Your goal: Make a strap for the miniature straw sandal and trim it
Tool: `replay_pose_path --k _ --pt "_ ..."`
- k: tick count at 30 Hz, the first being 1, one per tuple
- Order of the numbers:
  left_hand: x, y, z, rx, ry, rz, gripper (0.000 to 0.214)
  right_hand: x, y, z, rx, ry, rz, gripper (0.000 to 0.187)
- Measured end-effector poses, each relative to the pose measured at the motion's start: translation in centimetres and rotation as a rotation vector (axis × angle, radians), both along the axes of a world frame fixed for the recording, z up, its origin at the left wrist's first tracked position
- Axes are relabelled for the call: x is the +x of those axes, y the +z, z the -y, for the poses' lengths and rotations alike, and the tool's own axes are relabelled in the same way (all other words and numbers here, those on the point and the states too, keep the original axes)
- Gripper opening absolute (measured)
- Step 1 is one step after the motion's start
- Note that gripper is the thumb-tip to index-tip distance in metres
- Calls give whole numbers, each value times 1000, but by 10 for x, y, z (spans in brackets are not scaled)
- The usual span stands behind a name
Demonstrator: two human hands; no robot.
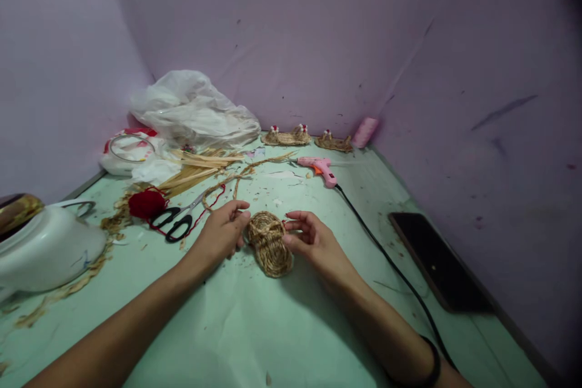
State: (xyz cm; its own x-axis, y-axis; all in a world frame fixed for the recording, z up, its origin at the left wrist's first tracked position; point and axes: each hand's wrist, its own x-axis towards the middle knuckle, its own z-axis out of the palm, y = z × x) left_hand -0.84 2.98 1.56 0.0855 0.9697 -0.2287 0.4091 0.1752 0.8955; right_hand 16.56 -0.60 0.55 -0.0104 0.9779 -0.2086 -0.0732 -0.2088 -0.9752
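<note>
Left hand (226, 230) and right hand (313, 240) (loosely curled) flank 1 woven slipper (273, 248); grip unclear.

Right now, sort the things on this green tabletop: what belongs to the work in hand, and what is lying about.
Likely in the work:
tan coiled-fibre piece between the bare left hand and right hand
pink plastic glue gun
tan fibre cord
black-handled metal scissors
dark red yarn ball

Apparently lying about:
black rectangular phone
crumpled white plastic bag
rounded white vessel

There is one foreground slipper (271, 245), one glue gun (322, 168) and one phone (439, 262).
</note>
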Motion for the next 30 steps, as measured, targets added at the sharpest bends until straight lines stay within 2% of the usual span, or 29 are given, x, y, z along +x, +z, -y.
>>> replay_pose_path --k 5,8,10,12,15,18,20,21,23,24,25,27,30 --pt "-8 1 -6 29 2 -4 39 -8 -3 9 176 -15 100 57" --pt "-13 9 -6 121 -10 -33 42 -6 2 11 287 -70 139 59" --pt "-14 16 -3 237 -66 -87 39 -2 6 10 304 -76 134 60" --pt "-12 20 2 293 -182 -122 34 1 8 7 270 -67 95 60" --pt "-6 21 8 204 -314 -106 25 2 6 2 236 -51 36 60" --pt "1 15 11 136 -296 -88 15 8 7 -2 259 37 79 59" --pt "2 11 10 119 -250 -52 13 21 11 -6 312 52 210 53" --pt "3 9 9 105 -224 -25 14 32 13 -9 354 -7 307 46" --pt "2 8 7 76 -171 28 15 56 17 -18 392 -275 514 37" --pt "1 7 6 64 -153 50 15 68 18 -24 342 -403 664 35" --pt "0 7 5 60 -142 66 15 79 19 -31 256 -465 822 34" --pt "-2 7 4 76 -138 76 15 94 19 -46 77 -425 1126 39" --pt "-4 7 3 127 -161 48 14 96 19 -70 -8 -339 1232 43"
